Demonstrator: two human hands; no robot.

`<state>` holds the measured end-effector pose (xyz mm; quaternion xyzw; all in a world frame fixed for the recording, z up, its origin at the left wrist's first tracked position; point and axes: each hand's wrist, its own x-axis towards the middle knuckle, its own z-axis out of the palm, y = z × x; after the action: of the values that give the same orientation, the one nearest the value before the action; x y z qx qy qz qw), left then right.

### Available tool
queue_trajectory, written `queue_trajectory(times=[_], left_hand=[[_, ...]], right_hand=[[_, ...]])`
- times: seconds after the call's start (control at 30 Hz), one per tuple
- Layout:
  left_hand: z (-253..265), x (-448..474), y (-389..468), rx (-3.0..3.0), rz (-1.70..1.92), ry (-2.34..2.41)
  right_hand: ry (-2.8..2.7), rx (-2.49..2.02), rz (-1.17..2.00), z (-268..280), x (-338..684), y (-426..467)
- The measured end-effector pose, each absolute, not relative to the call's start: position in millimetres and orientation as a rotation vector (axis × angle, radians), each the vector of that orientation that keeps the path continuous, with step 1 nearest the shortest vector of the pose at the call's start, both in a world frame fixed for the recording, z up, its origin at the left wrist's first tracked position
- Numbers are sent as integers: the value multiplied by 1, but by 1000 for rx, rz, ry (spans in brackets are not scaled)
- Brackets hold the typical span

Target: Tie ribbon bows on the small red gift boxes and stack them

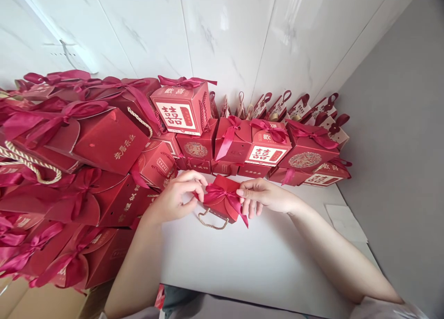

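A small red gift box (222, 182) sits on the white table in front of me, with a twisted gold-and-white cord handle (212, 225) on its near side. A crimson satin ribbon (224, 195) is tied in a bow on top of the box. My left hand (184, 194) is at the bow's left side, its fingers curled and pinching the left loop. On the right, my right hand (261, 196) pinches the other side of the bow between thumb and forefinger. A ribbon tail hangs down beside the right fingers.
Stacked red gift boxes with bows (104, 138) crowd the left side. More boxes (267, 143) line the back, with small looped bags (301, 107) behind them against the marble-patterned wall (222, 32). White paper (347, 223) lies at the table's right edge, beside a grey wall (398, 125).
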<state>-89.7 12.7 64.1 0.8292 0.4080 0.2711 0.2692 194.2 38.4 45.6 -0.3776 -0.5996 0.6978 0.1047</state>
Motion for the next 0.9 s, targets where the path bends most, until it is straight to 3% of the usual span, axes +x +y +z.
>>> queue_trajectory(times=[0.23,0.43,0.9], left_hand=[[61,-90,16,1810,341,1397],[48,-79,20,1734,510,1452],[59,-86,18,1614,241,1230]], right_hand=[[-1815,-1083,2013,45,194,39],[-1843,-1091,1980,45,194,38],[-1914,-1017,1924,38,198,42]])
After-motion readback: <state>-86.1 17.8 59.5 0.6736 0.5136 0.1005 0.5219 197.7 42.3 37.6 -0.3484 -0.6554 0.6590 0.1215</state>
